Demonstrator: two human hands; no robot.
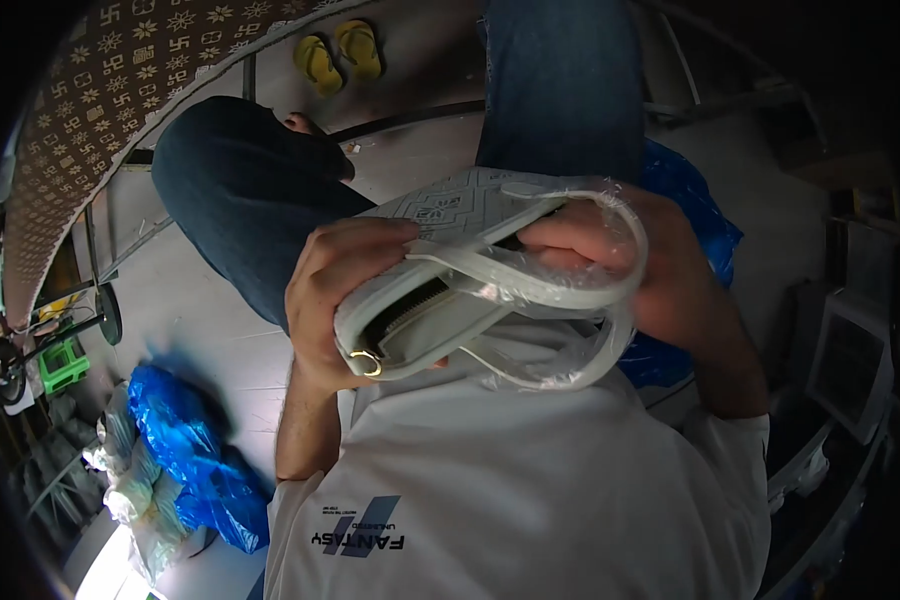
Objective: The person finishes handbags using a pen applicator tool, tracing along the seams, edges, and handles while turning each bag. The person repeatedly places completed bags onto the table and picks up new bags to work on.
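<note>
A pale grey handbag [460, 203] with an embossed geometric pattern lies tilted in front of my white shirt. Its zipped top is open, and a gold ring sits at the near left end. Two looped handles [540, 290] wrapped in clear plastic film cross over the opening. My left hand [335, 290] is closed around the left end of the bag, fingers over the patterned side. At the right end, my right hand [620, 255] has curled fingers at the bag's mouth, behind a handle; the fingertips are partly hidden.
Blue plastic bags [195, 455] lie on the floor at left, and another blue bag [695, 205] is at right. Yellow slippers [340, 57] stand beyond my knees. A brown patterned cloth [100, 110] hangs at upper left, near a green stool [63, 365].
</note>
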